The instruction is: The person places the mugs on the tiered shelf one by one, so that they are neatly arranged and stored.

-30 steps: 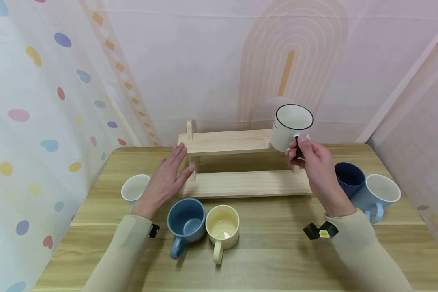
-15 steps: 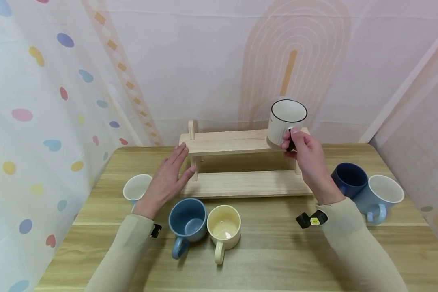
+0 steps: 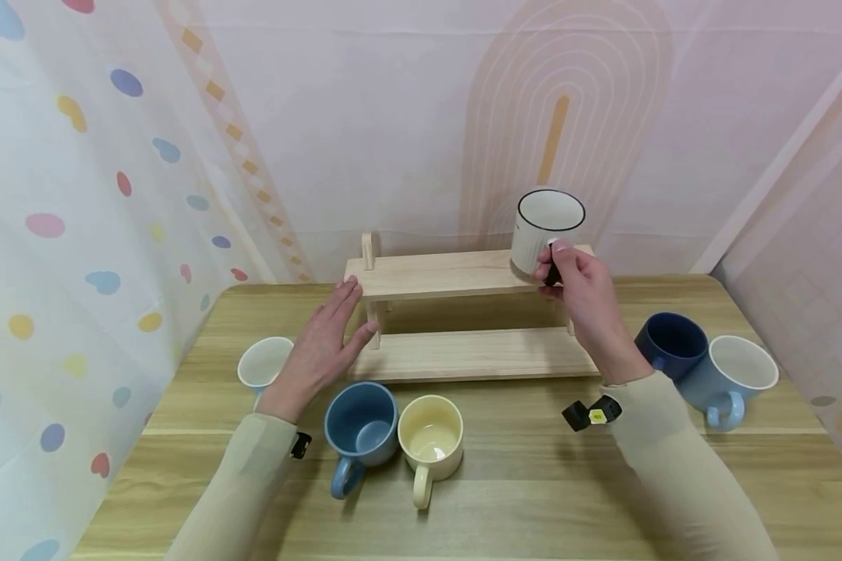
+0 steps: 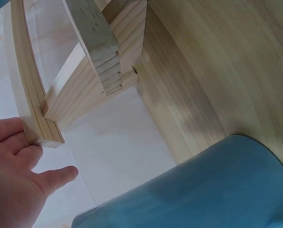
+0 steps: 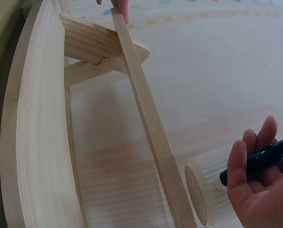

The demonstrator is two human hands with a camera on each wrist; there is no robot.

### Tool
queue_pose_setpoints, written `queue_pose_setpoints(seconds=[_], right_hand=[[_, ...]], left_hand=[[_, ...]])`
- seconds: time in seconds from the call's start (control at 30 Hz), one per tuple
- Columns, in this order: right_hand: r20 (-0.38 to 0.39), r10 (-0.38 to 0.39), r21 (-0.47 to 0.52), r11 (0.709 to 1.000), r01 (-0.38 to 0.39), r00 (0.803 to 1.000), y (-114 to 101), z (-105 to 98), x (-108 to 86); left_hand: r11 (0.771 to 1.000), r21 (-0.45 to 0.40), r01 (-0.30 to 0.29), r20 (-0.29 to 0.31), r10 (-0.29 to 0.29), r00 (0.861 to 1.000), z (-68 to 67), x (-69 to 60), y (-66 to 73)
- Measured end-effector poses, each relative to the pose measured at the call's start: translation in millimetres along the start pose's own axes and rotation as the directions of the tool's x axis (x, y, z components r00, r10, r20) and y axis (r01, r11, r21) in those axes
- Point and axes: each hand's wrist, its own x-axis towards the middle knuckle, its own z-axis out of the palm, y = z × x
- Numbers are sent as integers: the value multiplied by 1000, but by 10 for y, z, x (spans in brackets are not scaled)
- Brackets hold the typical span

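Observation:
A white ribbed mug (image 3: 533, 238) with a black rim is upright at the right end of the upper board of a wooden two-tier rack (image 3: 435, 273). My right hand (image 3: 595, 300) grips its black handle (image 5: 262, 159). In the right wrist view the mug's base (image 5: 196, 194) is close to the board's edge; I cannot tell whether it touches. My left hand (image 3: 316, 351) rests its straight fingertips against the left end of the upper board, thumb spread apart, as the left wrist view also shows at the board end (image 4: 51, 142).
A blue mug (image 3: 358, 413) and a yellow mug (image 3: 431, 436) stand side by side before the rack. A white-lined cup (image 3: 263, 362) is left of my left hand. A navy mug (image 3: 670, 339) and a light blue mug (image 3: 726, 378) stand at right. Curtains (image 3: 393, 117) hang behind.
My right hand has carried the white mug leftward and a little back over the upper board's right end. The left hand has stayed on the rack.

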Motion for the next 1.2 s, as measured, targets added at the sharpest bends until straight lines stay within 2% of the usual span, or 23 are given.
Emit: queue_pose_setpoints(seconds=[0.47, 0.7, 0.93, 1.07, 1.2], right_hand=[[24, 17, -28, 999, -17, 1000, 105, 32, 32], [50, 30, -52, 998, -27, 998, 110, 45, 27], [83, 67, -18, 998, -66, 994, 97, 7, 62], [77, 96, -27, 995, -94, 992, 88, -1, 81], [40, 105, -62, 993, -102, 994, 69, -3, 71]], left_hand=[[1000, -16, -19, -22, 19, 1000, -14, -21, -22], [1000, -9, -8, -12, 8, 1000, -21, -31, -32], [1000, -7, -7, -8, 7, 1000, -40, -6, -36], [1000, -3, -7, -6, 7, 1000, -48, 7, -45], [1000, -3, 2, 0, -2, 1000, -48, 17, -46]])
